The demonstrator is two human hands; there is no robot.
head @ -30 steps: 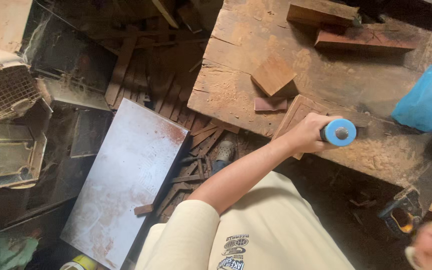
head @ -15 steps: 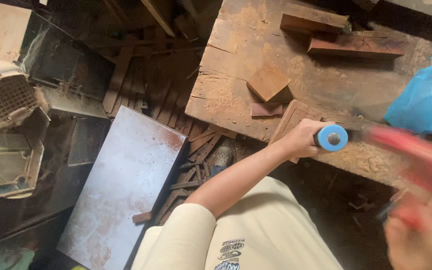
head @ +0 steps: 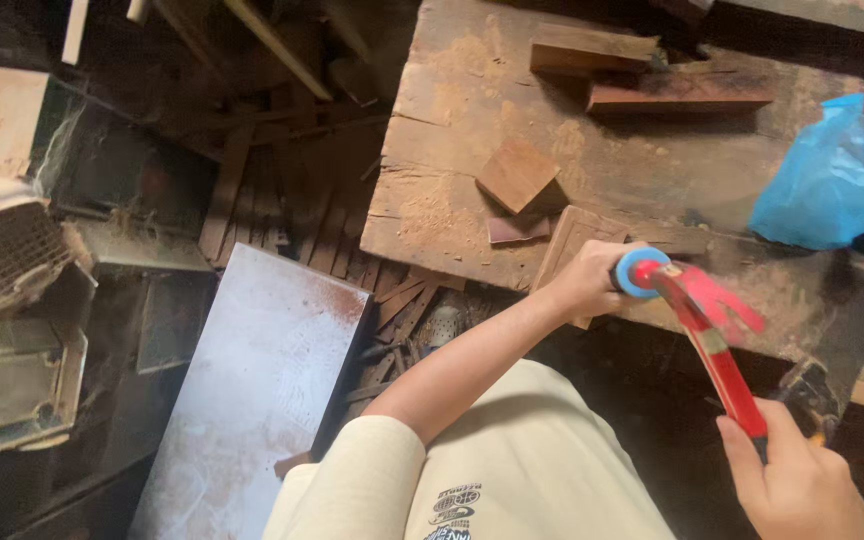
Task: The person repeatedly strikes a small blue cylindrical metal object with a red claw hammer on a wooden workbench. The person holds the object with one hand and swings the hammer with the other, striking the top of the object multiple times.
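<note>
My left hand [head: 584,280] is wrapped around a tool with a round blue cap [head: 638,270], held against a flat wooden piece [head: 570,235] at the near edge of a worn wooden workbench [head: 452,130]. My right hand [head: 797,485], at the bottom right, grips the handle of a red claw hammer [head: 717,345]. The hammer's head sits right at the blue cap, touching or almost touching it. The tool's working end is hidden behind my left hand.
On the bench lie a square wood block [head: 517,175], two longer blocks [head: 592,50] at the back, and a blue plastic bag [head: 832,180] on the right. A dark tool [head: 852,330] lies at the right edge. On the floor are a pale metal sheet [head: 252,390] and scattered wood scraps [head: 282,200].
My right hand has swung the red hammer in from the right until its head meets the blue cap. My left hand has stayed in place on the tool.
</note>
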